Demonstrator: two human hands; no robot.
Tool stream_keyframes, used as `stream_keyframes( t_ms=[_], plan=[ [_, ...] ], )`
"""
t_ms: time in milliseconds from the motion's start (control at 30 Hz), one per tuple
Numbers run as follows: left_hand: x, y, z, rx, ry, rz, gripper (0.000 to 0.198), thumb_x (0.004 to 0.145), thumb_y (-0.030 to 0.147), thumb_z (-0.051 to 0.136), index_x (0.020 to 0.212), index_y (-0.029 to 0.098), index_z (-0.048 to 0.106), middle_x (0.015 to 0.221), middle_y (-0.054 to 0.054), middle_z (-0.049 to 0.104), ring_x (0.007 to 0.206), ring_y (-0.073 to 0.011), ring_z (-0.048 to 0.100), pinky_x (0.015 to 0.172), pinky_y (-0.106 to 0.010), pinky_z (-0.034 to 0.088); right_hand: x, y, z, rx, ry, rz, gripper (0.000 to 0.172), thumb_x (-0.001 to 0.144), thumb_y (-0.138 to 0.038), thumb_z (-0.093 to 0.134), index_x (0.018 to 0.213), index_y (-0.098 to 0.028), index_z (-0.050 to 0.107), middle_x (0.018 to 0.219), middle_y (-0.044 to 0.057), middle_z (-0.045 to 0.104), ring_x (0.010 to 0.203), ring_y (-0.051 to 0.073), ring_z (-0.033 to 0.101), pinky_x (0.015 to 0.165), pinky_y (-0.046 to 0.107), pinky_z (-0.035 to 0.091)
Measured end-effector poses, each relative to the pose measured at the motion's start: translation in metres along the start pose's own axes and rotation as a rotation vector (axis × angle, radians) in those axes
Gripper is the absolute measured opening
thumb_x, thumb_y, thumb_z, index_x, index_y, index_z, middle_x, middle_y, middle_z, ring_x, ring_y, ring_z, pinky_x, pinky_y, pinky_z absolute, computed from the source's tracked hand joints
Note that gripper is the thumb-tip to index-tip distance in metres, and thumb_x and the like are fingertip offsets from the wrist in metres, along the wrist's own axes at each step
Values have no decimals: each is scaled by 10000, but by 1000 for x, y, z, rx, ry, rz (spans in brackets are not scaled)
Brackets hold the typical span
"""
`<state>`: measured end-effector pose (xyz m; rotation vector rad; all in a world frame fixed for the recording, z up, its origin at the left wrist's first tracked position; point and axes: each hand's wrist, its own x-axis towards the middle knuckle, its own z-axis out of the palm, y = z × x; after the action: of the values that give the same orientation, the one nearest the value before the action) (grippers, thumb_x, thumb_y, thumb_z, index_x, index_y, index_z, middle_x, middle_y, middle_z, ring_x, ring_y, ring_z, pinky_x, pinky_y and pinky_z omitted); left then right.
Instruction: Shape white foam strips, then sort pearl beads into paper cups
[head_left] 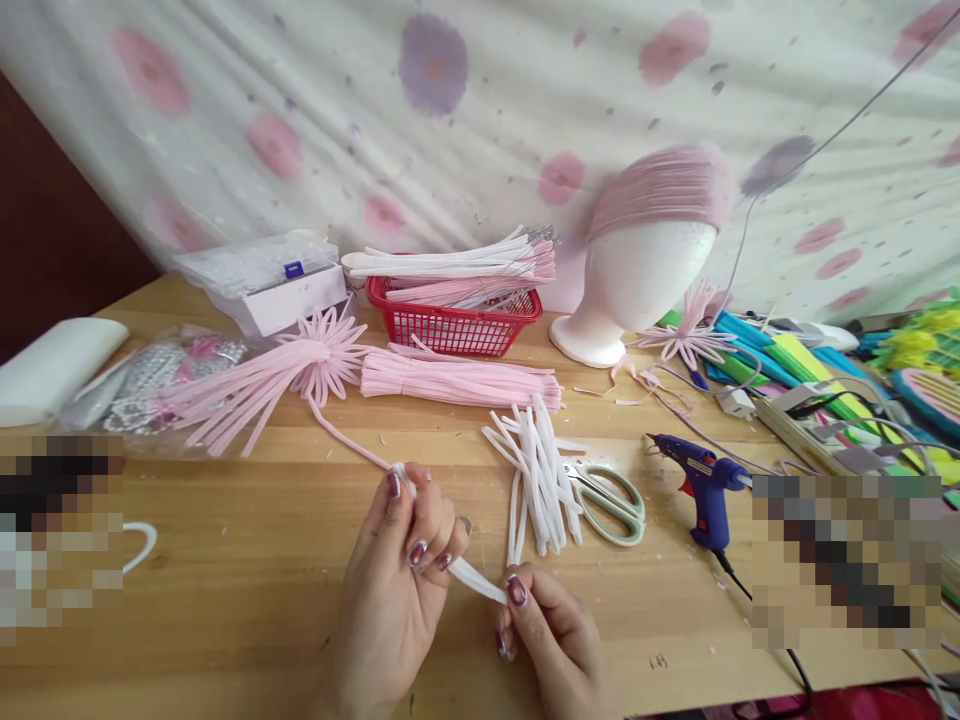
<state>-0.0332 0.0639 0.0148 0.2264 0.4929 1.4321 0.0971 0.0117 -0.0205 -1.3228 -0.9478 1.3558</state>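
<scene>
My left hand (405,580) pinches the end of a pink pipe cleaner stem (349,440) between thumb and fingers. That stem leads up to a looped pink pipe cleaner flower (326,355) lying on the table. A white pipe cleaner (478,580) wraps near the pinched tip and stretches across to my right hand (547,630), whose thumb and finger are closed on its other end. Beyond the right hand lies a loose pile of cut white pipe cleaners (544,485), with green-handled scissors (611,505) against it.
A pink pipe cleaner bundle (457,378) lies before a red basket (457,325) holding more stems. A white foam head (645,270) stands behind. To the right are a blue glue gun (701,485) with its cord and a power strip (802,430). Bagged beads (180,375) lie left.
</scene>
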Motion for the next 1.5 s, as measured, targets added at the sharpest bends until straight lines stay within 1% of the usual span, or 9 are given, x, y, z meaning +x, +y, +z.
stream_keyframes(
  t_ms=[333, 467, 600, 700, 833, 933, 1133, 1333, 1500],
  plan=[
    [1, -1, -2, -7, 25, -13, 166, 815, 297, 778, 822, 165, 677, 556, 90, 325, 498, -57, 251, 505, -176, 385, -1, 3, -1, -8, -34, -14, 497, 825, -627, 661, 596, -187, 631, 537, -1, 561, 532, 132, 483, 578, 254, 395],
    [2, 2, 1, -34, 28, -8, 203, 801, 265, 788, 725, 170, 625, 551, 83, 360, 483, -51, 305, 507, -176, 402, 3, 5, -6, -32, -125, -227, 414, 900, -525, 622, 653, -205, 712, 668, 38, 626, 641, 163, 559, 651, 276, 426],
    [1, 7, 1, -62, 38, 9, 186, 817, 213, 763, 728, 162, 609, 582, 70, 432, 499, -53, 402, 525, -181, 439, 7, 7, -12, -100, -291, -406, 181, 896, -358, 676, 807, -256, 796, 788, 75, 714, 711, 194, 637, 665, 296, 463],
    [3, 11, -1, -154, 35, -20, 142, 860, 133, 694, 751, 150, 606, 603, 63, 454, 506, -51, 436, 520, -174, 448, 7, 7, -10, -83, -248, -443, 101, 864, -305, 721, 833, -289, 815, 764, 76, 760, 678, 201, 660, 638, 303, 473],
    [6, 14, -4, -241, -14, -33, 140, 881, 91, 650, 761, 143, 599, 585, 63, 452, 497, -52, 450, 509, -171, 456, 6, 6, -1, -10, -101, -435, 67, 808, -351, 787, 779, -304, 825, 754, 70, 793, 614, 191, 651, 640, 316, 494],
    [7, 14, -5, -254, -61, -58, 131, 893, 95, 643, 777, 145, 607, 594, 60, 473, 511, -51, 467, 528, -174, 465, 4, 5, 2, 47, -51, -415, 73, 776, -381, 815, 762, -309, 820, 735, 44, 792, 622, 179, 663, 656, 293, 515],
    [5, 8, -5, -243, -77, -52, 68, 887, 123, 673, 830, 147, 644, 600, 64, 484, 527, -42, 462, 562, -180, 468, -1, 7, 3, 124, 27, -299, 98, 774, -351, 821, 709, -283, 791, 701, 24, 774, 645, 155, 674, 655, 230, 520],
    [5, 6, -3, -186, -68, -41, 69, 866, 171, 712, 830, 143, 661, 600, 67, 462, 530, -40, 424, 554, -177, 444, -3, 7, 2, 169, 34, -226, 143, 733, -359, 850, 661, -259, 777, 677, 29, 755, 639, 145, 664, 653, 217, 510],
    [2, 7, 0, -144, -95, -6, 123, 865, 179, 709, 772, 163, 630, 593, 71, 413, 518, -48, 370, 551, -184, 414, -3, 6, 2, 227, 25, -84, 192, 669, -354, 894, 631, -236, 746, 700, 38, 766, 672, 160, 695, 669, 225, 530]
  ],
)
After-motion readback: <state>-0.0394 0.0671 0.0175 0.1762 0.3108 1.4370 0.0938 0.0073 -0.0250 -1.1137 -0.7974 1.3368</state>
